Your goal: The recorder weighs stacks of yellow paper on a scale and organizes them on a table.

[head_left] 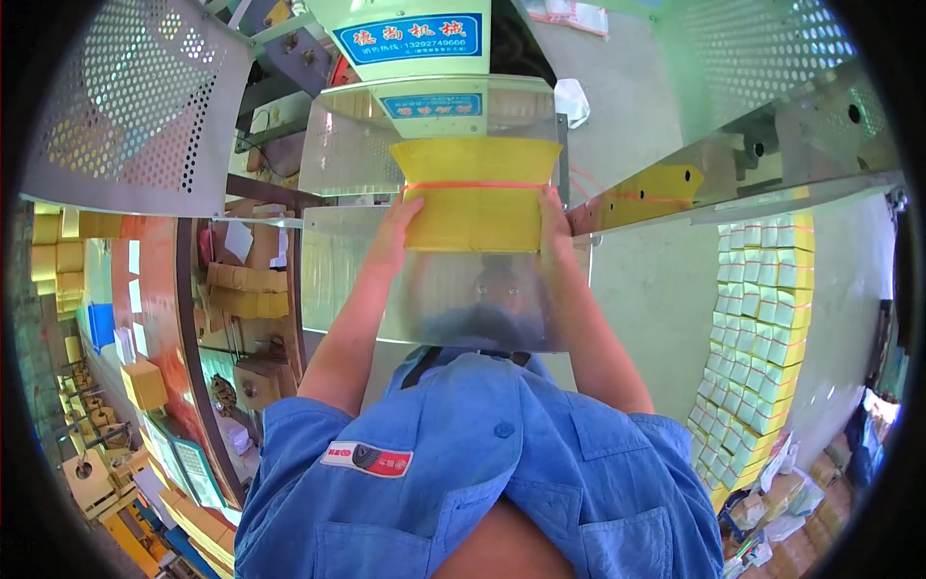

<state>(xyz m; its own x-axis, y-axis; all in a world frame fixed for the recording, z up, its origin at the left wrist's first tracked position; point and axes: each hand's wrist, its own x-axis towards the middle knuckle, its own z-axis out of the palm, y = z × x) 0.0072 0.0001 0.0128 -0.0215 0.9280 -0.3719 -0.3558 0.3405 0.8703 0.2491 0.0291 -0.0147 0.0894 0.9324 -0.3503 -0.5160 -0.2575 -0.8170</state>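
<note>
Both hands are on it now: the left hand [394, 230] at one side, the right hand [557, 230] at the other, and between them a yellow bundle [473, 220] crossed by a pink band [477, 184]. The left grip is curved around the edge, thumb showing against the near face; the other fingers are largely out of sight. On the right, the grip is pressed flatter along the side, its fingertips hard to pick out. Each is open only enough to clasp its edge. The bundle sits over the shiny metal bench [352, 280], in front of the machine with the blue sign [410, 39]; whether its underside touches the metal, I can't tell, and its back is hidden. A murky reflection blurs the metal below it. Up in the corners, perforated panels [125, 106] run off into the dark fisheye rim. Over to the right, a long metal bar [733, 169] partly covers the floor, and rows of banded bundles [757, 338] stand beyond, their far end tucked behind it.
</note>
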